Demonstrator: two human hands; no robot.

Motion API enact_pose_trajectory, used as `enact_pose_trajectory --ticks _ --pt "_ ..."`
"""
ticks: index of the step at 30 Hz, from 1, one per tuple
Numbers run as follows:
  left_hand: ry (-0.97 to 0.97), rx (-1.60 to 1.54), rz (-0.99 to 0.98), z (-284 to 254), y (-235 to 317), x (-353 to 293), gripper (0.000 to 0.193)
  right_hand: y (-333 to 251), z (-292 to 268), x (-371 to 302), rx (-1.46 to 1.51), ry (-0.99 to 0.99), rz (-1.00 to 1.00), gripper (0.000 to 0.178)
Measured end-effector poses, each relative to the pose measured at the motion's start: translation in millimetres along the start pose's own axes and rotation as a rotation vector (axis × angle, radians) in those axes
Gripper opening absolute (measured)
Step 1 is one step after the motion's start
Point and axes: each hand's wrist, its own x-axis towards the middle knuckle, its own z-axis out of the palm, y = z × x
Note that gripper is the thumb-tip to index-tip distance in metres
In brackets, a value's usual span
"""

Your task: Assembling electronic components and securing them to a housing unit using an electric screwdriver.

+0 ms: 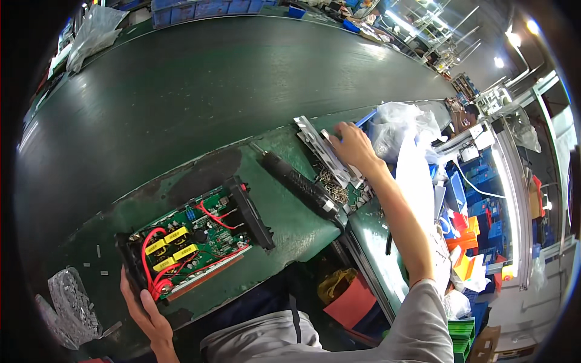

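A circuit board unit (209, 233) lies near the front edge of the green bench, with yellow transformers, red wires and black end panels. My left hand (148, 314) grips its left end panel, thumb in front and fingers along the outer side. At the right, my right hand (356, 145) is over a pile of silvery metal strips (319, 148), its bent fingers closed at the end of one strip. The fingertips are partly hidden. Between the unit and the strips lies a black electric screwdriver (296, 184), its bit pointing away to the left.
Many loose screws (330, 187) lie beside the strips. A clear bag of small parts (72, 308) sits at the lower left. Behind the strips stands another plastic bag (402, 127). A wide dark conveyor belt (242, 72) runs beyond the bench, with blue crates (206, 11) at the far side.
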Motion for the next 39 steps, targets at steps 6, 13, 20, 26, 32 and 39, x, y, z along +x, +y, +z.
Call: enact_pose_trajectory --ticks 6,13,20,26,32,39 --pt "0.012 0.022 0.001 -0.1 0.1 -1.7 0.053 -2.1 20.9 16.2 -0.251 -0.150 -0.101 0.021" --pt "-0.026 -0.020 -0.038 -4.7 -9.2 -1.5 0.052 1.8 -20.4 7.3 -0.077 0.203 -0.010 0.024" --pt "0.275 0.223 0.261 -16.0 14.9 -3.8 0.055 -103.1 -106.8 -75.1 0.188 0.423 -0.287 0.025" --pt "-0.479 -0.247 0.047 9.2 115.5 -16.1 0.051 -209.8 -91.1 -171.0 0.150 0.298 -0.868 0.046" --pt "-0.442 -0.600 -0.382 23.6 121.2 -11.0 0.043 -249.4 -70.9 -188.1 0.274 0.181 -0.873 0.051" --pt "-0.513 -0.642 -0.382 -4.6 98.3 -0.4 0.046 -229.1 -89.6 -163.5 0.537 -0.015 -0.667 0.072"
